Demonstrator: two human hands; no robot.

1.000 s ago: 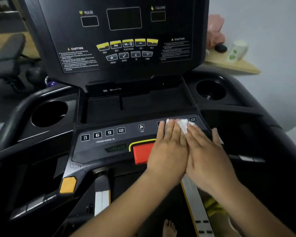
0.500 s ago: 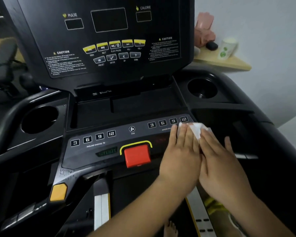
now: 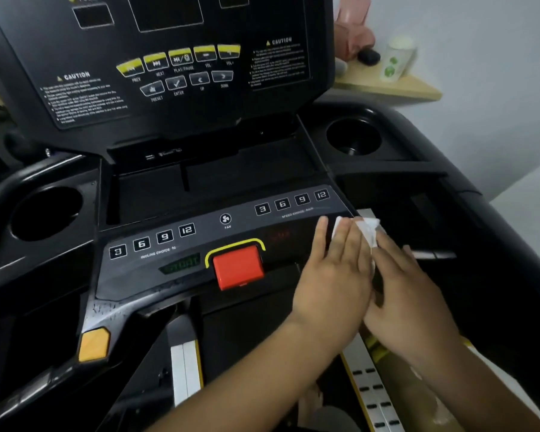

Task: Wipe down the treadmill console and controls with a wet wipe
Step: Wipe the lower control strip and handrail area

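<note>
The black treadmill console (image 3: pixel 181 98) rises ahead with its yellow and grey buttons. Below it runs the control strip (image 3: pixel 200 241) with numbered buttons and a red stop button (image 3: pixel 237 266). My left hand (image 3: pixel 334 272) and my right hand (image 3: pixel 409 291) lie side by side at the strip's right end, fingers straight. Both press a crumpled white wet wipe (image 3: pixel 368 229), which pokes out past the fingertips at the strip's right corner. Most of the wipe is hidden under the fingers.
Round cup holders sit at the left (image 3: pixel 44 213) and right (image 3: pixel 353 138) of the console. An orange button (image 3: pixel 94 344) marks the left handle. A wooden shelf (image 3: pixel 387 85) behind holds a white cup (image 3: pixel 396 62) and pink items.
Both hands slid the wipe rightward and slightly down along the control strip, uncovering the right-hand 3-6-9-12 buttons. The view has dipped lower.
</note>
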